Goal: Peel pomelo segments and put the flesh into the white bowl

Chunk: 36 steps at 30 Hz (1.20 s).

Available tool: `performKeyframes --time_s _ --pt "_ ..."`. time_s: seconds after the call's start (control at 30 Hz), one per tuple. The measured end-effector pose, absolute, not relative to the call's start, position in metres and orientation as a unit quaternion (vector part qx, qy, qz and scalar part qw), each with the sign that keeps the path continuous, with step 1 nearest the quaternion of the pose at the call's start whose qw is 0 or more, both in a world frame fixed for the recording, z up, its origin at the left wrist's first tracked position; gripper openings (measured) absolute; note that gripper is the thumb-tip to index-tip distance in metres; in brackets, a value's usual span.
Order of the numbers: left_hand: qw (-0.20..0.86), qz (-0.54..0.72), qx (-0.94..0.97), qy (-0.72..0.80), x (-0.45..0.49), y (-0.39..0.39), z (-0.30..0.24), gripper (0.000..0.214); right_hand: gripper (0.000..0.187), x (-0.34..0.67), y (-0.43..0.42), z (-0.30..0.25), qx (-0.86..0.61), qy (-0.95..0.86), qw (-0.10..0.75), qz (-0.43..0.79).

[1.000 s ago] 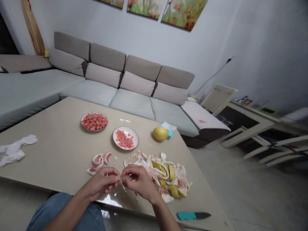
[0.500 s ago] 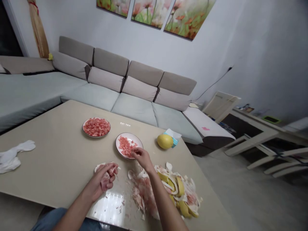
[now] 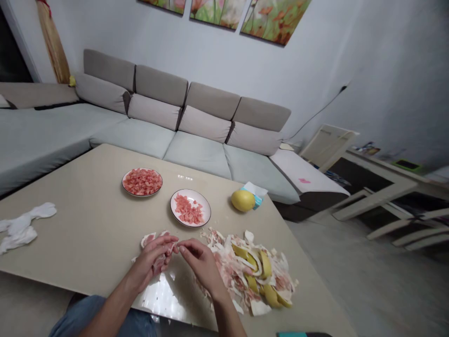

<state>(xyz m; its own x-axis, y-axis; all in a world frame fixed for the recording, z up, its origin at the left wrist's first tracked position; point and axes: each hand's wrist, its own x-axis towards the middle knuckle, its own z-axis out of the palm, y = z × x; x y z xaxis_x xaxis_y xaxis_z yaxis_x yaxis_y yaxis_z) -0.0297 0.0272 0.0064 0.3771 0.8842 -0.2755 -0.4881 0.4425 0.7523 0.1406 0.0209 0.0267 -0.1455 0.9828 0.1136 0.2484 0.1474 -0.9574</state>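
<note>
In my left hand (image 3: 151,261) is a piece of pink pomelo flesh (image 3: 160,264), with the fingers curled round it. My right hand (image 3: 199,260) meets it from the right, thumb and forefinger pinched at the edge of that piece; anything between those fingertips is too small to make out. More pomelo flesh with white skin (image 3: 148,239) lies on the table behind my left hand. Beyond both hands stands a white dark-rimmed plate (image 3: 202,198) partly covered with small pink pomelo bits (image 3: 187,210). Farther left, a second plate (image 3: 130,193) is heaped with pomelo bits (image 3: 143,181).
Yellow peel (image 3: 265,266) and torn pith cover the table (image 3: 87,224) right of my right hand. A whole yellow pomelo (image 3: 242,200) sits by a blue tissue pack (image 3: 258,201). White crumpled gloves or cloths (image 3: 21,229) lie far left. Behind the table runs a sofa (image 3: 196,150).
My right hand has come back from the nearer plate to the pomelo piece in my left hand. The view has shifted slightly, and a teal-and-dark object now shows at the bottom edge.
</note>
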Motion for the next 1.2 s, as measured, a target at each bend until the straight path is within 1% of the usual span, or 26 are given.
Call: performKeyframes --time_s 0.07,0.2,0.3,0.47,0.63,0.83,0.97,1.2 --pt "0.770 0.426 0.304 0.364 -0.028 0.026 0.006 0.033 0.016 0.135 0.012 0.026 -0.492 -0.618 0.438 0.429" --pt "0.758 0.415 0.344 0.367 -0.027 0.025 0.007 0.040 0.021 0.131 0.011 0.029 -0.489 -0.636 0.448 0.394" --pt "0.749 0.418 0.366 0.361 -0.026 0.024 0.007 0.040 0.008 0.131 0.012 0.032 -0.486 -0.657 0.456 0.352" --pt "0.741 0.424 0.374 0.362 -0.027 0.024 0.006 0.033 0.011 0.130 0.010 0.031 -0.502 -0.683 0.450 0.283" --pt "0.733 0.426 0.388 0.362 -0.026 0.026 0.002 0.040 0.014 0.129 0.010 0.026 -0.512 -0.697 0.439 0.242" --pt "0.724 0.419 0.405 0.369 -0.024 0.025 0.007 0.038 0.014 0.128 0.008 0.027 -0.518 -0.696 0.440 0.232" --pt "0.729 0.429 0.370 0.385 -0.023 0.026 0.005 0.036 0.016 0.125 0.006 0.029 -0.517 -0.702 0.436 0.226" --pt "0.744 0.474 0.283 0.376 -0.022 0.026 -0.004 0.032 0.016 0.117 0.002 0.021 -0.523 -0.698 0.456 0.177"
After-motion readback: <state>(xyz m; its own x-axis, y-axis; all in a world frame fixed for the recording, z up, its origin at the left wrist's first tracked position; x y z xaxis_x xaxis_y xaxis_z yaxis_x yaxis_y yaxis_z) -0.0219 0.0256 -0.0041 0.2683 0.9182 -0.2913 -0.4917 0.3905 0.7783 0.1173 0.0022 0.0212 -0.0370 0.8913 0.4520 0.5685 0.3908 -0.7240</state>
